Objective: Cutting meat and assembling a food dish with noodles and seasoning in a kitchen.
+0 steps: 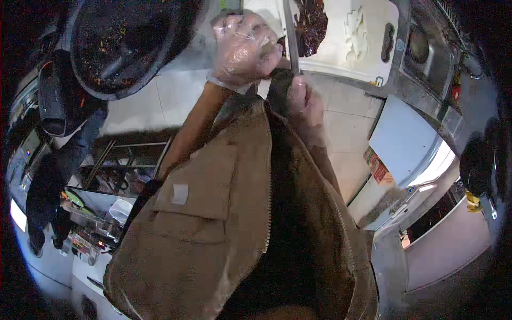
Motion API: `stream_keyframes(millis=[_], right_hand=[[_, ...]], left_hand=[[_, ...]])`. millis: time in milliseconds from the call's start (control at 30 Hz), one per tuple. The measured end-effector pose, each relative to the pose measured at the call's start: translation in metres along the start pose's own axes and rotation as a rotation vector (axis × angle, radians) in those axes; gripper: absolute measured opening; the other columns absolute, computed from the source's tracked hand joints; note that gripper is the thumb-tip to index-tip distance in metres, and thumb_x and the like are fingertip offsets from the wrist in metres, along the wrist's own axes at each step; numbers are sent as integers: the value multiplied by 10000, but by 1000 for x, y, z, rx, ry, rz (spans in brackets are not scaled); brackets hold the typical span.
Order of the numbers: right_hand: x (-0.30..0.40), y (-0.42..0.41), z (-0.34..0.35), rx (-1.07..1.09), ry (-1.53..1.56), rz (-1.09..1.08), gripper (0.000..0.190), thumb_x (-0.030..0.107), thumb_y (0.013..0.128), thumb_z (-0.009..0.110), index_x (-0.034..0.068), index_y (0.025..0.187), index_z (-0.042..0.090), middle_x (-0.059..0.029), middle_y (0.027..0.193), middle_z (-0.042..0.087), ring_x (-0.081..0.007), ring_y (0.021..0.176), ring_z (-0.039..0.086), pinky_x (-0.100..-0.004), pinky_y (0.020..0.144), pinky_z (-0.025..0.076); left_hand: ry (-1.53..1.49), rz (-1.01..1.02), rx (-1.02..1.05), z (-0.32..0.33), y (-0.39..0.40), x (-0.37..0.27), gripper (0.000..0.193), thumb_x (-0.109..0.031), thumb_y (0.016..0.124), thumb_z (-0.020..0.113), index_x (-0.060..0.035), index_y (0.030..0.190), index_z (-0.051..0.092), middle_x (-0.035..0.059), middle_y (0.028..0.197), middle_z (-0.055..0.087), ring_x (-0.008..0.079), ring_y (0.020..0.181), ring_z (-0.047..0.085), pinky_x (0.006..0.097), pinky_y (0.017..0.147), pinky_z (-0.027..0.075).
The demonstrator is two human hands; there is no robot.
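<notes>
Both hands are in clear plastic gloves. My right hand (pixel 306 100) grips the lower end of a long knife (pixel 293 44), whose blade points away from me over the near edge of a white cutting board (pixel 340 66). To its left, my left hand (pixel 248 50) has curled fingers close to the blade. A small dark bit shows at its fingertips, but whether they hold it is unclear. Just right of the blade lies a glossy dark brown piece of food (pixel 313 28), perhaps cooked meat. Pale cut strips (pixel 356 34) sit farther right on the board.
A large dark wok (pixel 124 48) with oily residue stands at upper left, beside a black appliance (pixel 60 96). A metal sink (pixel 428 60) is right of the board. Lower right is a pale blue cabinet (pixel 412 144). Another person (pixel 46 192) stands at far left near a cluttered table.
</notes>
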State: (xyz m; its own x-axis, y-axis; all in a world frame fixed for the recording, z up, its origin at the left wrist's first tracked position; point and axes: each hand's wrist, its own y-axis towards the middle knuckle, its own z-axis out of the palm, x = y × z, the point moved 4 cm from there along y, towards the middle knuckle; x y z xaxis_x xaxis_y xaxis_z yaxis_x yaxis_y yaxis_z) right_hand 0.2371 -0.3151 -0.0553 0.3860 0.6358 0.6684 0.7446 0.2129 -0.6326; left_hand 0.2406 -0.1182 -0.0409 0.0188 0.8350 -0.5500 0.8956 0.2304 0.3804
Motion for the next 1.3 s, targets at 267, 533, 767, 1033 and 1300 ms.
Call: stream_keyframes(millis=[267, 533, 767, 1033, 1300], right_hand=[[21, 2, 14, -159, -202, -349, 357, 363, 982, 498, 59, 847, 628, 10, 643, 560, -120, 536, 495, -278, 518, 408], [-6, 26, -23, 251, 47, 77, 529, 530, 949, 432, 48, 840, 619, -12, 662, 565, -144, 625, 520, -323, 568, 402], [15, 14, -100, -105, 111, -50, 547, 524, 944, 480, -1, 986, 625, -79, 748, 597, -165, 657, 529, -322, 614, 437], [-4, 58, -151, -241, -250, -551, 538, 446, 958, 457, 14, 1266, 548, -218, 952, 655, -304, 810, 631, -384, 739, 490], [9, 71, -182, -70, -185, -360, 455, 353, 983, 456, -38, 1185, 571, -239, 1045, 647, -276, 965, 618, -346, 875, 463]], left_hand=[[15, 9, 17, 1, 2, 1, 199, -238, 641, 723, -200, 820, 646, 5, 979, 586, 237, 962, 534, 423, 877, 328], [23, -43, 57, 7, 1, -9, 161, -220, 693, 720, -213, 815, 615, -1, 978, 567, 238, 933, 524, 450, 857, 319], [228, -283, -25, 10, 5, -41, 191, -176, 737, 695, -146, 913, 628, 32, 1009, 609, 253, 957, 580, 452, 807, 454], [-195, -418, -110, 32, 19, -97, 383, -135, 785, 645, 8, 1122, 536, 192, 1111, 540, 343, 985, 555, 436, 867, 459], [133, -302, -251, 41, 59, -78, 607, -271, 876, 594, 93, 1314, 382, 283, 1265, 452, 435, 1171, 439, 478, 1027, 339]])
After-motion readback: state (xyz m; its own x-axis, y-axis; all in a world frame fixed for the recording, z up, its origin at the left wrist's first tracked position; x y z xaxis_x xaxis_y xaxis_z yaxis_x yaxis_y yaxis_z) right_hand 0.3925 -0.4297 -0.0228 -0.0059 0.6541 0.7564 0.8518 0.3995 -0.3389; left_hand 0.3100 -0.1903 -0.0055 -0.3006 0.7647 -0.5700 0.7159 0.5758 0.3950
